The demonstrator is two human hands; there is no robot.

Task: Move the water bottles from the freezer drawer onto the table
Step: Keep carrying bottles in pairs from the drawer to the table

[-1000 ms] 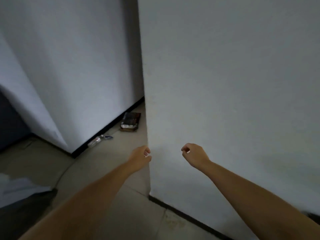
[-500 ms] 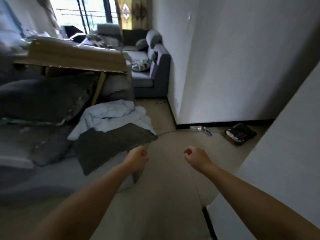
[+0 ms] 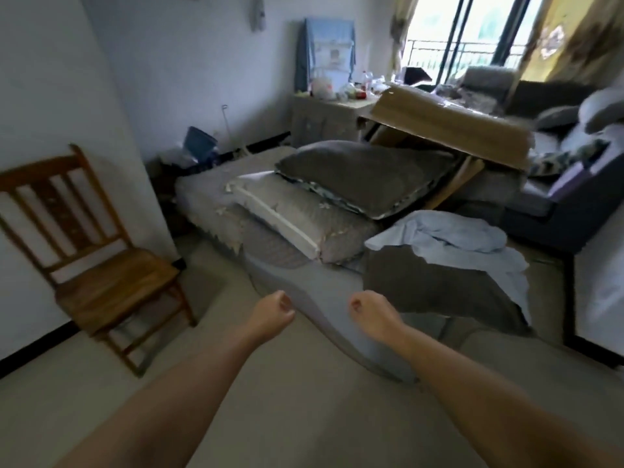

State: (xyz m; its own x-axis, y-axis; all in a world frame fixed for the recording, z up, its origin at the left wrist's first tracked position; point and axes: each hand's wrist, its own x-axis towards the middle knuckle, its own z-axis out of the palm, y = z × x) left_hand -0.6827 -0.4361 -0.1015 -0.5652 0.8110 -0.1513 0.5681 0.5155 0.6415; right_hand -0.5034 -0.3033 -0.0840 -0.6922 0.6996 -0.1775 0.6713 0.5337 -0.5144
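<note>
2 hands are reaching out ahead of you in the lower middle of the frame, and neither is carrying anything. Your left hand (image 3: 275,310) is curling into a loose fist, fingers folded in on nothing, and your right hand (image 3: 369,309) is doing the same just beside it, the 2 fists apart from each other. No water bottle is showing in either one.

You are facing a cluttered room: a wooden chair (image 3: 91,251) is standing at the left edge against the wall, grey cushions (image 3: 358,177) are piling on a low mattress in the centre, a pale blue cloth (image 3: 452,234) is lying crumpled to the right of them, and a tilted wooden board (image 3: 449,126) is leaning in the upper right. A cabinet (image 3: 320,116) with small clutter on top is sitting in the upper middle; some of those items may be bottles, but they are too blurred to tell.

The freezer drawer is not appearing anywhere in this view, nor is a table you could clearly set bottles on. By my judgement you are walking between stations with empty hands. Your next move is calling for finding the freezer, opening its drawer, and uncurling those fingers to take hold of a bottle.
</note>
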